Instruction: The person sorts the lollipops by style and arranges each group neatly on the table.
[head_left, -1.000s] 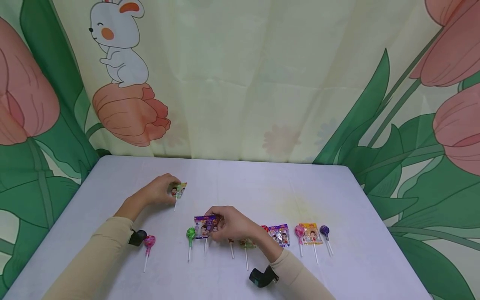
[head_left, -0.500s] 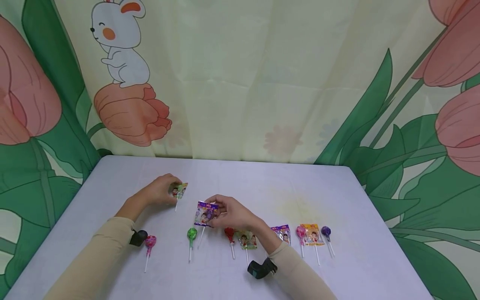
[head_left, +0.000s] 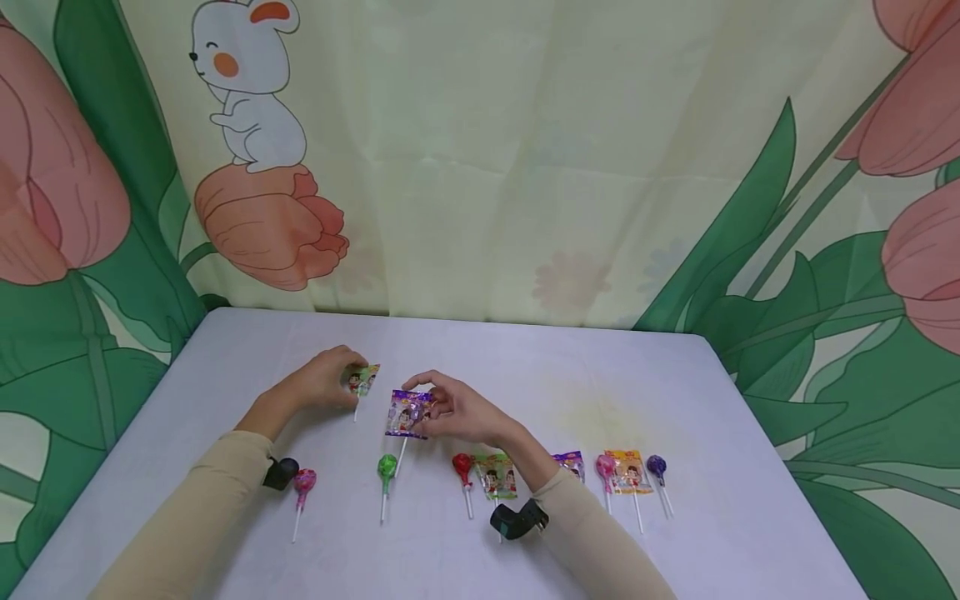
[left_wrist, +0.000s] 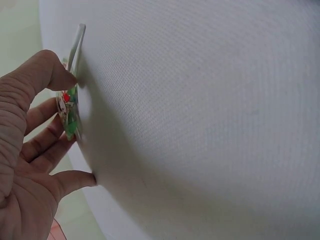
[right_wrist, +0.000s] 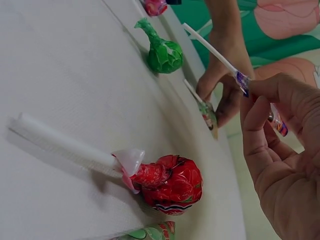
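Near the table's back left, my left hand holds a lollipop in a flat green wrapper between thumb and fingers. In the left wrist view that lollipop is at the table surface, its white stick pointing up the picture. My right hand pinches a lollipop in a flat purple wrapper, just right of the green one. The right wrist view shows its stick slanting away from the fingers, with most of the wrapper hidden by the hand. A green ball lollipop lies in front of it.
A pink ball lollipop lies by the left wrist camera. Right of the green ball lie a red ball lollipop, a green-wrapped one, a partly covered purple-wrapped one, a pink ball, an orange-wrapped one and a dark purple ball.
My right hand has lifted the purple-wrapped lollipop from the row and carried it back toward my left hand. The red ball lollipop has come into view. My left hand has hardly moved.
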